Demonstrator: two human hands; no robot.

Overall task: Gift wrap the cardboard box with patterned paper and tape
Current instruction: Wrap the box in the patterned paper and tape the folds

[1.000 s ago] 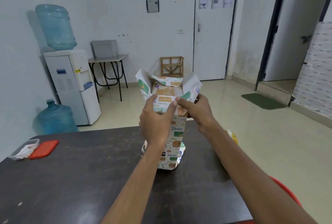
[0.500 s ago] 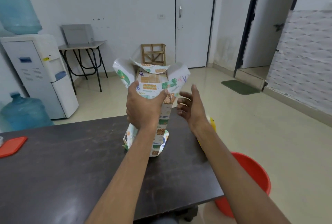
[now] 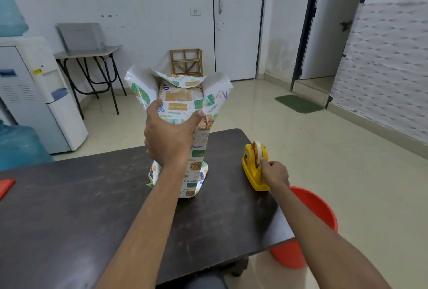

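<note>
**Inspector A:** What do we record, starting left of the box?

**Inspector B:** Well to the left of the cardboard box [image 3: 179, 95] we note a red lid [image 3: 5, 186], cut off by the frame and of no part in the work. The box itself stands upright on end on the dark table [image 3: 69, 207], sleeved in patterned paper [image 3: 199, 149]. Its top end is unfinished. The side and far flaps stand open, and bare cardboard shows between them.

**Inspector A:** And the grips?

**Inspector B:** The left hand [image 3: 169, 138] clasps the box just below its top, thumb and fingers spread, holding the near flap against it. Right of the box, near but apart, sits the yellow tape dispenser [image 3: 251, 168]. The right hand [image 3: 276, 172] has its fingers curled onto the dispenser's near end, by the roll. We cannot tell whether the tape's free end is pinched. Further right of the box, and lower, is an orange bucket [image 3: 317, 207].

**Inspector A:** Our judgement on the step?

**Inspector B:** We judge it to be drawing tape for the folded flap. We recommend:
- Hold the left clamp firm so the crease does not spring open.
- Pull a modest strip and tear it down on the cutter, since a light dispenser may slide when worked one-handed.
- Lay the strip across the flap's edge onto the paper beneath, then rub it flat.

We also flag that the tall box could topple if pushed sideways.
</note>
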